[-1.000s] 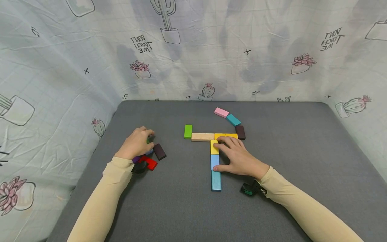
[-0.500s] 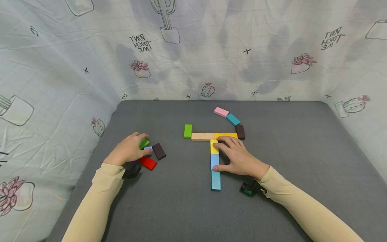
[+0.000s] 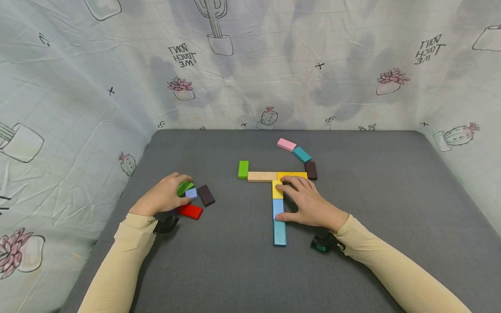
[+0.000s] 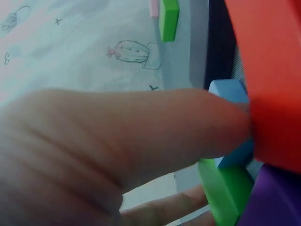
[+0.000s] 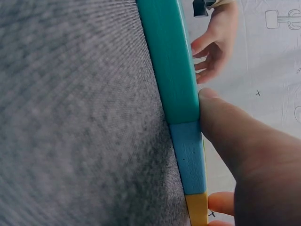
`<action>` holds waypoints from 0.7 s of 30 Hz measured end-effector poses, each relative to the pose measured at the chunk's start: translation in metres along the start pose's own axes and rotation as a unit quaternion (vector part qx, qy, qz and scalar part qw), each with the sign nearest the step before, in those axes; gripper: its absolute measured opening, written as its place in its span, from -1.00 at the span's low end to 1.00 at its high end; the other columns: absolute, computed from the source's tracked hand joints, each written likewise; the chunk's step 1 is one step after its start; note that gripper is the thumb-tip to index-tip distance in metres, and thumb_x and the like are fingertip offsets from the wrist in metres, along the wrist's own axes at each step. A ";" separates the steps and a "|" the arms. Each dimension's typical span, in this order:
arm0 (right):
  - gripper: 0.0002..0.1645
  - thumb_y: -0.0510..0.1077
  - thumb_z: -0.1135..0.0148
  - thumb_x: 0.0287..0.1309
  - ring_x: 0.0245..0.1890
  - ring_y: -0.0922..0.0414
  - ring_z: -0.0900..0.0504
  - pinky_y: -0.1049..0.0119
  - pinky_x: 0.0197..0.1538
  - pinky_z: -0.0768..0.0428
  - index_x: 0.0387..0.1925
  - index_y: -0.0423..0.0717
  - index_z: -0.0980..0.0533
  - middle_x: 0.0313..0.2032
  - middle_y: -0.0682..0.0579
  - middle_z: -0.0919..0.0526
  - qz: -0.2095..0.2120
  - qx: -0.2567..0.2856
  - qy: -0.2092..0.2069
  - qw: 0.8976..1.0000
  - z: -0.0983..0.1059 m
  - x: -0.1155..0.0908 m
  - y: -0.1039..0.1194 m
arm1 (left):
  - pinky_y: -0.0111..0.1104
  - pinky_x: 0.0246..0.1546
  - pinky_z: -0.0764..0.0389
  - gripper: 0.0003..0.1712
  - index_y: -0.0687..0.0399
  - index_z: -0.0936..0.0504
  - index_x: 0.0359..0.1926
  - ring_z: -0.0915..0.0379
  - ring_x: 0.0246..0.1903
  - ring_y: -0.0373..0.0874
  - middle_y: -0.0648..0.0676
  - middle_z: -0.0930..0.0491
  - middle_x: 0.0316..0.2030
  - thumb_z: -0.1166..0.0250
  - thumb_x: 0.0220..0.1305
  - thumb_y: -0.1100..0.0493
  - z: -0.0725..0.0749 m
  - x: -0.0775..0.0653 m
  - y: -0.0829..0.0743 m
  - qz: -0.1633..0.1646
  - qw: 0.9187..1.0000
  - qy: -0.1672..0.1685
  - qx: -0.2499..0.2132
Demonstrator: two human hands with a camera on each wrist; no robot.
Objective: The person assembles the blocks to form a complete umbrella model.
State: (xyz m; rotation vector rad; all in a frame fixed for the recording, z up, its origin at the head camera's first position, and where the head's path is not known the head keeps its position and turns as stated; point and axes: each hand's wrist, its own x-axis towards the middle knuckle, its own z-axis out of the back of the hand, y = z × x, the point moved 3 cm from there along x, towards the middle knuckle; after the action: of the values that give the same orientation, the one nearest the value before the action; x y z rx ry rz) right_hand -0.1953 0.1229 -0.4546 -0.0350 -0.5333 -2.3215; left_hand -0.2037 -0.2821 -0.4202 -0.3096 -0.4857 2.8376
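Observation:
At the left of the table, my left hand has its thumb against a light blue block and its fingers behind a green block, the two blocks lying between them. In the left wrist view, the thumb tip overlaps the blue block beside a red block; a purple block lies near the green one. My right hand rests along an upright row, its fingertips at the yellow block and its thumb near the join of the blue block and teal block.
A dark brown block lies right of the left pile. Across the row's top run a bright green block, a plain wooden block and another yellow block. Brown, teal and pink blocks curve behind. Patterned cloth stands around the table.
My left hand has drawn back left and toward me over the pile, uncovering the green and light blue blocks. The light blue block has shifted slightly. My right hand stays still.

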 end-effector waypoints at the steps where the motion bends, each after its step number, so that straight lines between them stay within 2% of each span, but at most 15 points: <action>1: 0.00 0.37 -0.48 0.11 0.45 -0.20 -0.25 -0.33 0.41 -0.16 0.42 -0.10 -0.43 0.42 -0.20 -0.34 0.000 0.000 0.000 1.000 0.000 0.000 0.000 | 0.11 0.03 -0.57 -0.32 0.19 -0.50 0.38 -0.49 0.01 0.18 0.34 -0.50 0.20 -0.43 0.25 0.18 0.001 0.000 0.001 -0.003 1.000 0.003 -0.002; 6: 0.00 0.37 -0.48 0.12 0.46 -0.20 -0.23 -0.33 0.41 -0.16 0.42 -0.10 -0.43 0.42 -0.19 -0.33 0.000 0.000 0.001 1.000 0.000 0.000 0.000 | 0.03 -0.09 -0.58 -0.31 0.17 -0.51 0.38 -0.49 -0.06 0.17 0.38 -0.47 0.17 -0.39 0.20 0.34 0.002 -0.001 0.002 -0.010 1.000 0.011 -0.001; 10: 0.01 0.37 -0.48 0.11 0.46 -0.20 -0.23 -0.32 0.41 -0.16 0.42 -0.09 -0.43 0.42 -0.19 -0.33 0.000 0.000 0.001 1.000 0.000 0.000 -0.001 | 0.01 -0.09 -0.58 -0.29 0.18 -0.50 0.39 -0.47 -0.01 0.21 0.40 -0.42 0.23 -0.39 0.18 0.38 0.002 0.000 0.002 -0.008 1.000 0.012 -0.003; 16: 0.01 0.37 -0.47 0.12 0.47 -0.20 -0.22 -0.33 0.42 -0.15 0.43 -0.09 -0.43 0.43 -0.19 -0.32 -0.001 0.002 0.001 1.000 -0.001 0.000 -0.001 | 0.00 -0.05 -0.62 -0.26 0.27 -0.49 0.38 -0.47 0.05 0.23 0.39 -0.34 0.34 -0.40 0.12 0.46 0.003 0.001 0.002 -0.032 0.999 0.017 0.003; 21: 0.01 0.38 -0.47 0.12 0.47 -0.20 -0.23 -0.33 0.41 -0.16 0.43 -0.09 -0.42 0.43 -0.18 -0.32 -0.001 0.001 0.001 1.000 -0.001 0.000 -0.001 | 0.00 -0.07 -0.61 -0.26 0.34 -0.46 0.39 -0.47 -0.05 0.19 0.39 -0.39 0.27 -0.43 0.16 0.40 0.013 0.008 0.001 -0.017 1.000 -0.008 0.005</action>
State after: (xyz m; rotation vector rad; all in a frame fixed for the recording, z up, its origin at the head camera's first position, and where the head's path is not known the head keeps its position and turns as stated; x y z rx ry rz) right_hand -0.1955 0.1234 -0.4560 -0.0301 -0.5354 -2.3230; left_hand -0.2148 -0.2850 -0.4104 -0.2746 -0.4748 2.8096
